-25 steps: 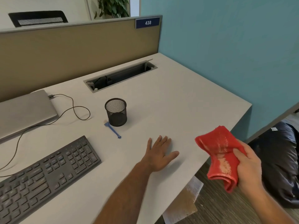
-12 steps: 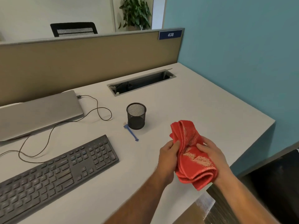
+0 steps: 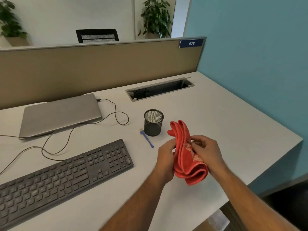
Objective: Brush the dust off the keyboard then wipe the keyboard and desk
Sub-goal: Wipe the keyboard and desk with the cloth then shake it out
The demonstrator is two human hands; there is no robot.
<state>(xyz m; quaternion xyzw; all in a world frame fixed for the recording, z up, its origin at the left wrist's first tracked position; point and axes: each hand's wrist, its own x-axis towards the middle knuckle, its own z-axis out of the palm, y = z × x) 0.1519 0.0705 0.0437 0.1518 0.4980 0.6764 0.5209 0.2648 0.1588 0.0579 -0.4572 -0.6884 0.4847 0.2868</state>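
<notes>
A folded red cloth [image 3: 186, 162] hangs above the white desk [image 3: 225, 124], held between both hands. My left hand [image 3: 165, 159] grips its left side and my right hand [image 3: 205, 152] pinches its right side from above. The dark keyboard [image 3: 63, 179] lies on the desk at the lower left, apart from both hands. A small blue brush [image 3: 147, 139] lies flat on the desk between the keyboard and a black mesh cup [image 3: 153, 122].
A closed grey laptop [image 3: 60, 114] sits at the back left with a dark cable [image 3: 73, 130] looping across the desk toward the keyboard. A cable slot [image 3: 160, 89] opens near the tan partition [image 3: 100, 67]. The desk's right edge drops off beside the teal wall.
My right hand brought the cloth from off the desk's edge to over the desk, and my left hand rose off the desk surface and took hold of it. The view shifted left.
</notes>
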